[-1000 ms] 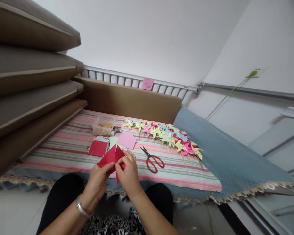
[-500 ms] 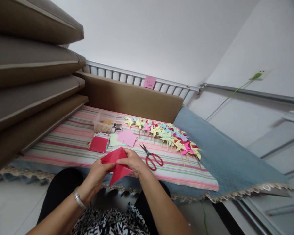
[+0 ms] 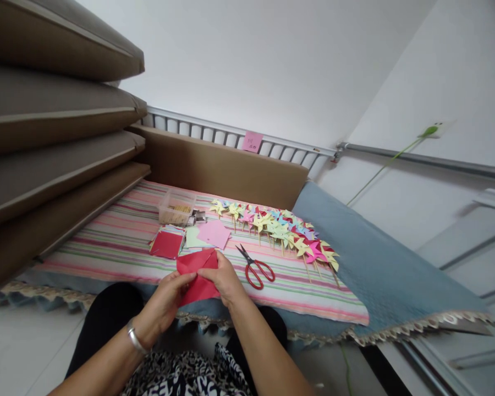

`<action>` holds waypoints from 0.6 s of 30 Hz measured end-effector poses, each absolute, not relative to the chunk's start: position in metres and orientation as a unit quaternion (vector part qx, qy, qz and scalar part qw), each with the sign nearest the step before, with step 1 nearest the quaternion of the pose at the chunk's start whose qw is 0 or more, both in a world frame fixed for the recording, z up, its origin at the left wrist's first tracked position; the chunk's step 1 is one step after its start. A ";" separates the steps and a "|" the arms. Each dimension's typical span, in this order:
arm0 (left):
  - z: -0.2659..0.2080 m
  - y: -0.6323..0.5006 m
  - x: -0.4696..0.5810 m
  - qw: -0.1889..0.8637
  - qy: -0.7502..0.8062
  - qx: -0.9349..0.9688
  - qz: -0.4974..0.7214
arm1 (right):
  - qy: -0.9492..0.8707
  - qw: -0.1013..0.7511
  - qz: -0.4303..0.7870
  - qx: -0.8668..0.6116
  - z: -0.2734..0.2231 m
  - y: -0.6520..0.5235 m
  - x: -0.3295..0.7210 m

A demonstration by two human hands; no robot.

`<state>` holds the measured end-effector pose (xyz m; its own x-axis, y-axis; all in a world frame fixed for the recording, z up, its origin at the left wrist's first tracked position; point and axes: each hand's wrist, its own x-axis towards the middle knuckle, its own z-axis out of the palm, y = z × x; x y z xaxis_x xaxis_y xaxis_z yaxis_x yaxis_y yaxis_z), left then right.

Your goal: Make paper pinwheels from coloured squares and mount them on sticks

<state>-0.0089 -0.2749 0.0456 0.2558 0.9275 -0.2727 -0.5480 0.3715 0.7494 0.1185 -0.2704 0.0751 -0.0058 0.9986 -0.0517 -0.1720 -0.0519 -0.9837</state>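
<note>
Between my two hands is a red sheet of paper (image 3: 198,290), held over the near edge of the striped cloth. My left hand (image 3: 170,294) pinches it at the left, thumb pressed near its middle. From the right, my right hand (image 3: 223,276) grips it with the thumb at the centre and fingers behind. Fingers hide part of the paper. Scissors with red handles (image 3: 256,267) lie just right of my right hand. A stack of coloured paper squares (image 3: 167,243), red on top, rests beyond my left hand, beside pink and green sheets (image 3: 214,234).
Many paper pinwheels on sticks (image 3: 280,231) lie in rows at the right. A clear plastic box (image 3: 175,208) with small yellowish pieces stands at the back left. Tall stacked cushions (image 3: 61,132) rise on the left, and a brown board (image 3: 223,168) stands behind.
The red paper has turned in my hands: the pointed corner that hung down is gone, and it now looks squarer. My hands have shifted slightly, both still on it.
</note>
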 end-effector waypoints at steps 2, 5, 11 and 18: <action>0.045 -0.275 -0.008 0.739 0.370 0.261 0.499 | -0.440 0.545 0.550 -0.455 0.073 -0.271 0.117; 0.044 -0.272 -0.011 0.723 0.385 0.258 0.513 | -0.458 0.555 0.534 -0.443 0.070 -0.270 0.116; 0.049 -0.263 -0.027 0.705 0.400 0.256 0.526 | -0.609 0.547 0.246 -0.519 0.059 -0.289 0.132; 0.052 -0.260 -0.029 0.714 0.393 0.277 0.509 | -0.753 0.460 0.051 -0.468 0.052 -0.315 0.143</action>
<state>-0.0295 -0.2597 0.0520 0.1719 0.9445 -0.2798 -0.5090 0.3283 0.7957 0.1428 -0.3154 0.0522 -0.1390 0.7514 0.6450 0.6569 0.5573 -0.5078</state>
